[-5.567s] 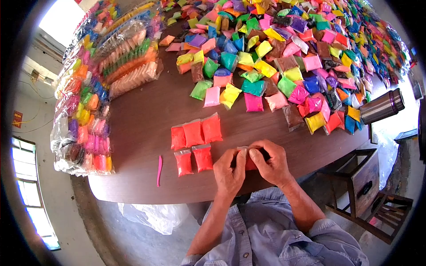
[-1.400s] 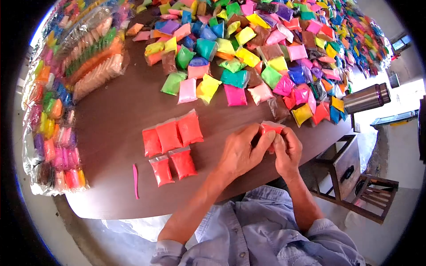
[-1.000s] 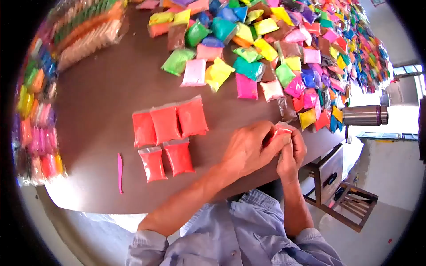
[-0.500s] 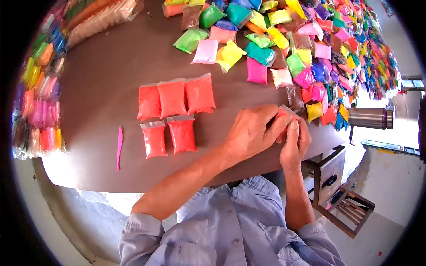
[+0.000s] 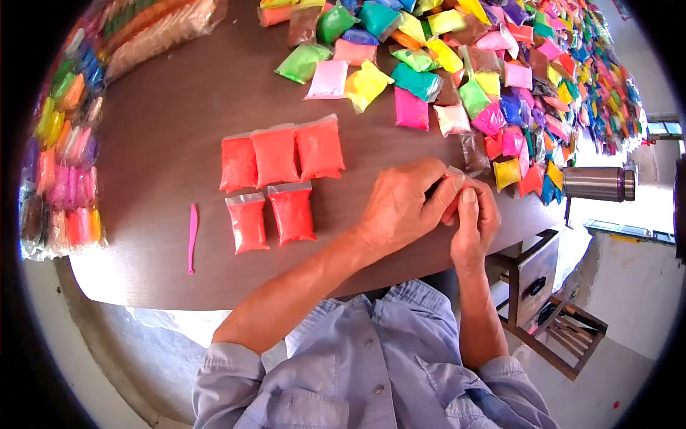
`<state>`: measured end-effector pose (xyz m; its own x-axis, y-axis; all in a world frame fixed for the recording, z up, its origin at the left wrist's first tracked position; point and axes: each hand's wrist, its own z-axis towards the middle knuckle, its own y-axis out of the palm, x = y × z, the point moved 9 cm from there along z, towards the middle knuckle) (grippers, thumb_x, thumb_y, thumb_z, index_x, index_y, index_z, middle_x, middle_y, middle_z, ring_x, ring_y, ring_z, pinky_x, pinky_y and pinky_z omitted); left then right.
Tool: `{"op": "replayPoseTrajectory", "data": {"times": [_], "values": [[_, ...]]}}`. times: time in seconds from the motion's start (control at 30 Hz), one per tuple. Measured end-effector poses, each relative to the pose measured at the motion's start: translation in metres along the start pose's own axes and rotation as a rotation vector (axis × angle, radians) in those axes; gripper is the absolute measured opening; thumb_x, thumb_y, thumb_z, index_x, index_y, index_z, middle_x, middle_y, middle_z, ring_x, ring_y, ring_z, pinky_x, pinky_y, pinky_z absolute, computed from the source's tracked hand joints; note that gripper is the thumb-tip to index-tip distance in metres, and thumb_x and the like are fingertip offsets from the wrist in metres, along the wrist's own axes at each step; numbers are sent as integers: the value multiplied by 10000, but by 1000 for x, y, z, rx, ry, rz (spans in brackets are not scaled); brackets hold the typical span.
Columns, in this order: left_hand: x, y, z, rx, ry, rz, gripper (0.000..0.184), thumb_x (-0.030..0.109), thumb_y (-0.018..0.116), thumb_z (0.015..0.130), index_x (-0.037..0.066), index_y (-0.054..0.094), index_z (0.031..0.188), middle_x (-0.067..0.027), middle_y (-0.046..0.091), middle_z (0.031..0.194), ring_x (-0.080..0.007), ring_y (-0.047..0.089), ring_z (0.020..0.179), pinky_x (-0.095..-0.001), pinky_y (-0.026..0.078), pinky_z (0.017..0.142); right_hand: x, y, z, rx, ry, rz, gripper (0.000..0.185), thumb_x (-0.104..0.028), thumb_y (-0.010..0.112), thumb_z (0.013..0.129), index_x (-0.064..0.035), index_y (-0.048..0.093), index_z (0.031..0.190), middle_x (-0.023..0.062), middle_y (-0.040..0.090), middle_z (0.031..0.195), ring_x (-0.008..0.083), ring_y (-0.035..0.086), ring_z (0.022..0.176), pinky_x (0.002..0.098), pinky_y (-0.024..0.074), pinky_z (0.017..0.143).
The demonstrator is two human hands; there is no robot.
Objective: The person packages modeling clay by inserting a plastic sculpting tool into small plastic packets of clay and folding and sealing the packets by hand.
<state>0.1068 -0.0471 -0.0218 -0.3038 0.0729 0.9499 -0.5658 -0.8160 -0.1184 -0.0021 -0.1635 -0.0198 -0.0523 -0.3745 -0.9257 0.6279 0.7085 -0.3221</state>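
Observation:
Both hands meet at the right part of the table, pinching a small red packet [image 5: 449, 209] between thumbs and fingers. My left hand [image 5: 407, 202] covers much of it; my right hand [image 5: 474, 223] grips its other side. Only slivers of the packet and its clear top edge show. To the left lie several red packets in two rows: three touching in the upper row, with the middle one [image 5: 276, 156] between its neighbours, and two below, one [image 5: 247, 223] left of the other [image 5: 292, 213]. A thin pink plastic tool [image 5: 193, 239] lies left of them.
A large heap of coloured packets [image 5: 411, 108] covers the far and right parts of the brown table [image 5: 157, 157]. Bagged bundles [image 5: 68, 179] line the left edge. A steel flask [image 5: 599, 184] lies at the right, above a wooden stool [image 5: 534, 285].
Since the earlier frames the view has shifted and turned. Both hands have moved right, away from the red rows, still holding a red packet. In the last half second they have barely moved.

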Motion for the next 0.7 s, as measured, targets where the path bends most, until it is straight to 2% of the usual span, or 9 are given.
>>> {"op": "replayPoseTrajectory", "data": {"times": [0.07, 0.13, 0.23, 0.37, 0.47, 0.63, 0.7], "values": [[1, -1, -1, 20, 43, 17, 193, 201, 717, 1005, 9, 731, 988, -175, 702, 787, -300, 699, 658, -381, 538, 597, 3, 0, -2, -2, 25, 25, 281, -209, 511, 1128, -2, 694, 1175, -30, 612, 807, 29, 512, 652, 209, 392, 577], [2, 0, 0, -8, 18, 4, 213, 217, 721, 1002, 6, 732, 978, -161, 706, 771, -267, 699, 648, -370, 541, 595, 12, -3, -3, -21, 67, 79, 233, -184, 564, 1106, -2, 694, 1170, -16, 651, 902, 31, 549, 716, 198, 441, 605], [-3, 3, 0, -83, -102, 8, 240, 237, 725, 999, 0, 729, 961, -141, 710, 751, -228, 704, 647, -359, 547, 596, 6, -3, -1, -11, 3, 63, 239, -197, 566, 1118, -6, 699, 1174, -16, 654, 910, 30, 543, 709, 198, 437, 600], [0, 5, 0, -84, -101, -7, 263, 255, 730, 996, -3, 724, 946, -125, 718, 744, -195, 708, 651, -352, 554, 602, 6, -5, 0, 19, -16, 74, 247, -207, 567, 1125, -8, 698, 1190, -17, 655, 911, 30, 532, 700, 199, 427, 591], [-2, 6, 0, -93, -115, -8, 260, 247, 721, 1003, 1, 709, 920, -130, 698, 728, -233, 695, 632, -367, 539, 586, -2, -6, 2, 34, -41, 31, 253, -217, 559, 1125, -11, 690, 1193, -17, 650, 904, 27, 519, 689, 200, 414, 583], [9, -1, 0, 3, 59, 76, 260, 229, 697, 1016, 11, 683, 874, -147, 644, 693, -316, 651, 605, -410, 503, 560, 2, -2, 0, 3, 22, -6, 270, -243, 541, 1124, -12, 672, 1172, -21, 632, 884, 28, 515, 680, 202, 405, 569], [6, 1, 1, -15, 42, 78, 274, 246, 705, 1012, 11, 684, 873, -148, 650, 695, -310, 656, 605, -407, 505, 559, 4, -2, 0, 0, 28, 20, 269, -242, 540, 1126, -11, 671, 1170, -20, 632, 887, 27, 515, 680, 202, 405, 568]]}}
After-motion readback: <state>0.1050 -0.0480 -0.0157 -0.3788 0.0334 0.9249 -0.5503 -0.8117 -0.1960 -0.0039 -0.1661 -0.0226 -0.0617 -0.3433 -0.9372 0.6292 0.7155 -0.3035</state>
